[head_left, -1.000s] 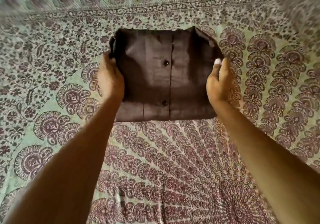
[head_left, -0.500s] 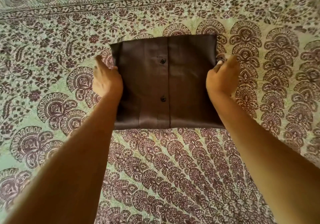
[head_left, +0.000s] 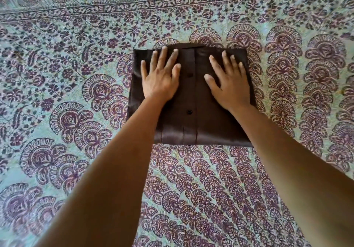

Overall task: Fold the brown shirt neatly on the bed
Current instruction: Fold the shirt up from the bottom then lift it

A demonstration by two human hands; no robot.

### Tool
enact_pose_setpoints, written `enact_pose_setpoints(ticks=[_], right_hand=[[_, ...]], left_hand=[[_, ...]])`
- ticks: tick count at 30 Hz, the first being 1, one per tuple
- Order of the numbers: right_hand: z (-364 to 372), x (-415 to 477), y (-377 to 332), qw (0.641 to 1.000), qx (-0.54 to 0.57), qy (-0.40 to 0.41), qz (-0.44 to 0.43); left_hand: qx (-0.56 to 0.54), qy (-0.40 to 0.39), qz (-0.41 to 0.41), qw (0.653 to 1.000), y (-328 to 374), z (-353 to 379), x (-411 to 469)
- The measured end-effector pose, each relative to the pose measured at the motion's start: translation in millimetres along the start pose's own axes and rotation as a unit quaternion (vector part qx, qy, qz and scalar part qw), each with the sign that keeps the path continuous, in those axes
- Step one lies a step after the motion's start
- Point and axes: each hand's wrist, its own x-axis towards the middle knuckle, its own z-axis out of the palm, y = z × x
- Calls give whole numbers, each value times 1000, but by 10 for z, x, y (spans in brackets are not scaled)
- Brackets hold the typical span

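The brown shirt lies folded into a compact rectangle on the bed, button placket up with two dark buttons showing down its middle. My left hand rests flat on the shirt's left half, palm down, fingers spread. On the right half my right hand lies flat the same way. Neither hand grips any fabric. A bit of collar edge peeks out at the shirt's far side.
The bed is covered by a pale green sheet printed with maroon paisley and flower motifs, with a banded border across the far side. Both bare forearms reach in from the near edge.
The hands let go of the shirt's side edges and now lie flat on top of it. The shirt has settled flat on the bed.
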Motion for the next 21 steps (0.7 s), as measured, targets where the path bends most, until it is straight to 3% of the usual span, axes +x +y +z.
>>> enact_pose_setpoints(ticks=[3,7,9,12,16,21], right_hand=[[-22,-8,3,999,-13,-27,27],[-101,-48,21,994,-12,-72,83],[-183,-141,18,992,-2,-56,113],[-273,-374,-103,998,8,38,59],[-133,-606,-144,1000,-10,11,-27],[-56,-666,-56,1000,5,-6,-20]], left_hand=[[-20,-15,-88,996,-384,-75,-31],[32,-55,-159,985,-812,-250,-176],[24,-39,-192,980,-814,-346,-248],[5,29,-121,992,-467,-388,-392],[-1,4,43,999,36,-94,-735],[54,11,45,997,-309,69,-898]])
